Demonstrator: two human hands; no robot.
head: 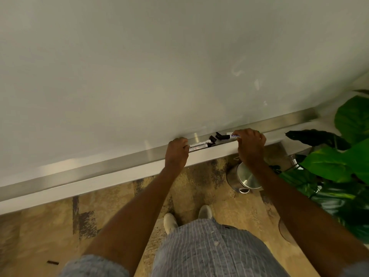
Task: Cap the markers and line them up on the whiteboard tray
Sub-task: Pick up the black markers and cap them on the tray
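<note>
Whiteboard tray [119,162]: each hand [177,151] [252,145] gripping a marker [198,146] [229,136], loose caps [219,135] between.

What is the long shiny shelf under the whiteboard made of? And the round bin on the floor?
The tray looks like brushed metal, maybe aluminium: silvery, with soft streaky glints. The bin also looks like metal, probably polished steel: its domed lid shines and mirrors the light. Neither can be told for sure by looks alone.

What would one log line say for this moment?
left hand: holds markers at tray | right hand: holds marker | loose caps: on tray | capping: not done
</note>
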